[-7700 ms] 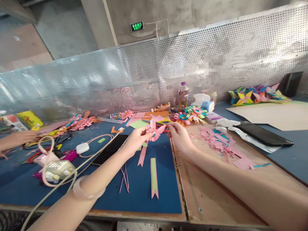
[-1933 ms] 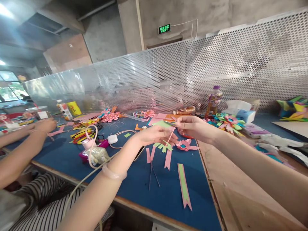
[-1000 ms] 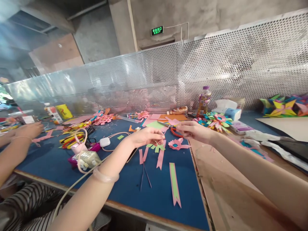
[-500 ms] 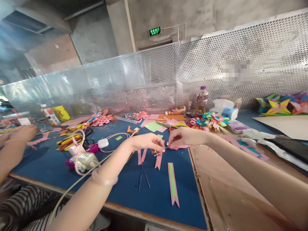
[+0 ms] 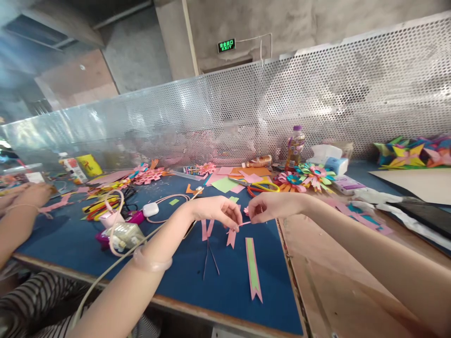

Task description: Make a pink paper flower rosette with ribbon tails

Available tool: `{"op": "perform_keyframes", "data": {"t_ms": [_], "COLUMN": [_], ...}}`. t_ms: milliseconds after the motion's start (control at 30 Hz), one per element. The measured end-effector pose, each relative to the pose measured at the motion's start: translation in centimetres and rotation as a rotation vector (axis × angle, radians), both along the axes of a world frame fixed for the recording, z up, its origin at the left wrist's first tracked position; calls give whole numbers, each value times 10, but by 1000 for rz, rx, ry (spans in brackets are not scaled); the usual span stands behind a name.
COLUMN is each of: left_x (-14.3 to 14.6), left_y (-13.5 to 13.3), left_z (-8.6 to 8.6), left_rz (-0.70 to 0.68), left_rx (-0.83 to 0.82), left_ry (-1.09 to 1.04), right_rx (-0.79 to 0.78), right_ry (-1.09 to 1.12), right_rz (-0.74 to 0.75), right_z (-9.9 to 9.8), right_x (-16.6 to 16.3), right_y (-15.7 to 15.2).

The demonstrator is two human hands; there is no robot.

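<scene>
Over the blue tabletop (image 5: 176,281), a thin pink strip (image 5: 244,224) runs between my two hands. My left hand (image 5: 221,212) pinches its left end, fingertips pointing down. At the other end, my right hand (image 5: 264,206) closes thumb and fingers on it. Under my left fingertips is a notched pink paper ribbon (image 5: 231,239). To its left lie another forked pink paper piece (image 5: 207,230) and two thin dark stems (image 5: 211,258). Nearer the front edge rests a green-and-pink paper ribbon (image 5: 252,265). A small pink paper flower (image 5: 246,211) shows partly behind my right hand.
Scissors (image 5: 262,188), paper sheets (image 5: 225,184) and paper flowers (image 5: 315,176) lie beyond my hands, with a drink bottle (image 5: 295,148) behind. A cable (image 5: 123,256) crosses on the left, near a white earphone case (image 5: 151,209). Another person's hands (image 5: 33,195) are far left.
My hands have lowered slightly, and the right hand has turned fingers-down. The thin strip now spans the gap more levelly. The scissors' handles behind show more fully.
</scene>
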State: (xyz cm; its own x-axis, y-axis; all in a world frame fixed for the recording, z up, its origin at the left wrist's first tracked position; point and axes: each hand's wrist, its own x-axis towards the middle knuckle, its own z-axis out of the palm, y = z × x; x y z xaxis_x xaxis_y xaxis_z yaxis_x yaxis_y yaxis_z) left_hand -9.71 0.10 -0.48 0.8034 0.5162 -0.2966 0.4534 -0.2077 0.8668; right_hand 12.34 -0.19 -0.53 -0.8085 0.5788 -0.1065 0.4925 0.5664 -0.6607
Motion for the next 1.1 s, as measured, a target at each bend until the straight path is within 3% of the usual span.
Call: {"op": "perform_keyframes", "data": {"t_ms": [300,633,833,1100], "left_x": [1,-2,-6,-6], "left_y": [0,3,8,9], "left_z": [1,0,1,3], "left_rz": [33,92,145,278], "left_rx": [2,40,45,156], "left_ry": [-1,-37,-92,-178], "right_rx": [-99,47,-145,-249], "right_ry": [18,7,233,463], "right_rz": [63,38,-49,-211], "right_z": [-4,0,-7,-16], "right_x": [-1,-1,-2,-6], "right_y": [2,0,4,10]}}
